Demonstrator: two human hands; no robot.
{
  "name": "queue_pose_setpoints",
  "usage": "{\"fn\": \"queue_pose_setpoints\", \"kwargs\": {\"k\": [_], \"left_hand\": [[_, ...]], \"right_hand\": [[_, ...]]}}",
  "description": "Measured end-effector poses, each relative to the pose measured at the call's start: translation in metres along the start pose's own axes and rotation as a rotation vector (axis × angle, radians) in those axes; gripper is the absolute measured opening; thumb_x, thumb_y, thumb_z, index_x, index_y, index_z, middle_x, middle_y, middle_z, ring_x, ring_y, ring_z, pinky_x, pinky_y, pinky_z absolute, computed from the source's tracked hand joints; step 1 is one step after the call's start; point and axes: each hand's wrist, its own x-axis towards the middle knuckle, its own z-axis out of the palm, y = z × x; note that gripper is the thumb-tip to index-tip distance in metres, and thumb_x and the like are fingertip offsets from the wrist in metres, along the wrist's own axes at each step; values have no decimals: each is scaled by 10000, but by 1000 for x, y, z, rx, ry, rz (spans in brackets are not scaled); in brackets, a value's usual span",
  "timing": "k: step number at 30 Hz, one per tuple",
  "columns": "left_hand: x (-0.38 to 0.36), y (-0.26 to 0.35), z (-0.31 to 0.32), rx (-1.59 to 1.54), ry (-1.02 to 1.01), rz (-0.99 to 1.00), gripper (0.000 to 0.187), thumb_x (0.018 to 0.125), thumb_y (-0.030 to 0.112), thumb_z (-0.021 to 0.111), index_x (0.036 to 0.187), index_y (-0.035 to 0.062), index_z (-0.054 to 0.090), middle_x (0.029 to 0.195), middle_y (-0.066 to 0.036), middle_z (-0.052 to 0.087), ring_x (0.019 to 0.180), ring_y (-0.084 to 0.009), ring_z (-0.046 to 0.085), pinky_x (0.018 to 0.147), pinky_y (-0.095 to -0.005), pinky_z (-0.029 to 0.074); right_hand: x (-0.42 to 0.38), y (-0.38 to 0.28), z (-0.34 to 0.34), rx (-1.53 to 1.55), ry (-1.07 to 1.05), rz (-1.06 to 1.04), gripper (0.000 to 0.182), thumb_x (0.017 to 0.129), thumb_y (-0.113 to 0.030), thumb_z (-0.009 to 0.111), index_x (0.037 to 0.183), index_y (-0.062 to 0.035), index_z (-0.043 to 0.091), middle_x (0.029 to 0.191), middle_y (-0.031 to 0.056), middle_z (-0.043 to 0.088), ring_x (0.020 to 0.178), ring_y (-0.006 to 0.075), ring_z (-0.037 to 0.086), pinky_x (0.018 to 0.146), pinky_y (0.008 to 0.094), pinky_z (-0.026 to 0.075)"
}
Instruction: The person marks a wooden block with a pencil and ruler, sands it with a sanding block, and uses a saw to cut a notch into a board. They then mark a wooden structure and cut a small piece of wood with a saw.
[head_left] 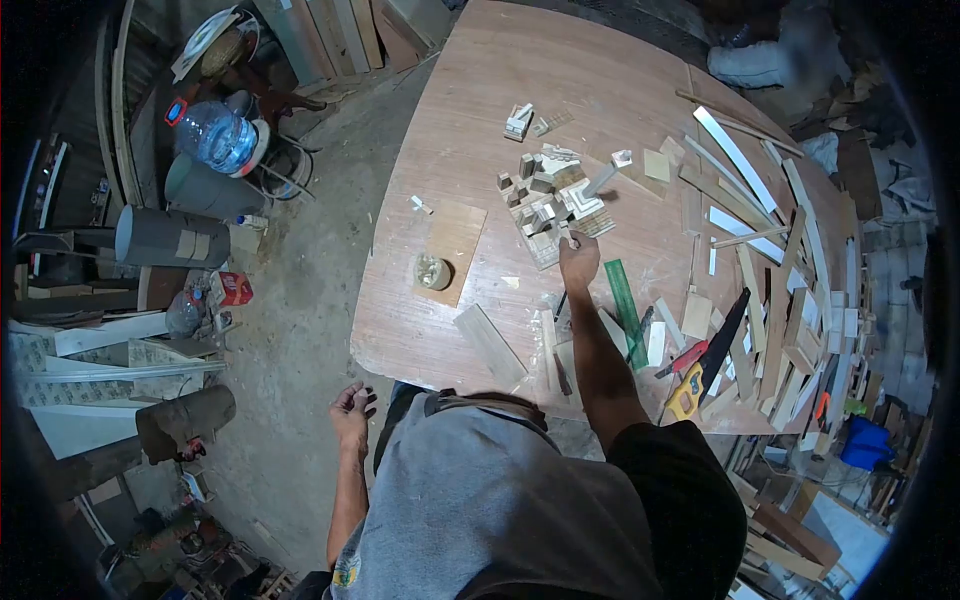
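A small wooden architectural model stands on the wooden table, built of pale blocks and layered pieces with a tower leaning out to the right. My right hand reaches to its near edge with the fingers pinched together. Whatever is between those fingertips is too small to make out. Away from the table's front left edge hangs my left hand, its fingers loosely curled and apart, with nothing visible in them. Left of the model, a small jar with pale contents sits on a thin wooden board.
A green ruler, a yellow-handled handsaw and a red cutter lie right of my forearm. Wood strips crowd the table's right side. A water bottle rests on a stand at left.
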Motion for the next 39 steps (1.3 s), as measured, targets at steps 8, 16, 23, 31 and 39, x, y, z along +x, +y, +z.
{"fn": "queue_pose_setpoints", "kwargs": {"k": [8,16,23,31,39], "left_hand": [[-3,-16,-12,-19,26,-34,283,973,120,611,1228,0,640,1083,-106,718,928,-214,711,745,-343,573],[-9,-10,-15,-7,47,-48,283,975,114,602,1230,-3,638,1082,-106,715,934,-216,708,749,-341,567],[-9,-14,-19,-8,52,-46,284,977,125,608,1230,-1,635,1095,-111,716,932,-218,708,748,-337,564],[-13,-13,-21,2,61,-36,271,976,134,615,1212,2,641,1092,-114,718,932,-218,710,744,-349,570],[-14,-7,-18,-14,68,-39,271,982,124,610,1229,15,639,1084,-110,718,929,-210,706,739,-333,562]], "right_hand": [[-2,3,4,10,23,-44,339,752,-171,767,1057,-27,739,1020,188,698,920,322,674,837,397,534],[-2,4,6,-17,-33,18,302,779,-188,761,1052,-63,734,1031,154,684,1013,325,644,885,410,516],[-3,6,7,14,9,-11,315,773,-167,757,1057,-31,733,986,166,684,901,293,658,824,393,524],[-5,12,10,30,23,-41,385,749,-145,775,1106,-20,708,991,177,671,911,312,651,831,395,520],[-7,9,7,27,56,-67,336,764,-166,774,1060,-19,721,957,172,670,893,320,646,814,402,519]]}}
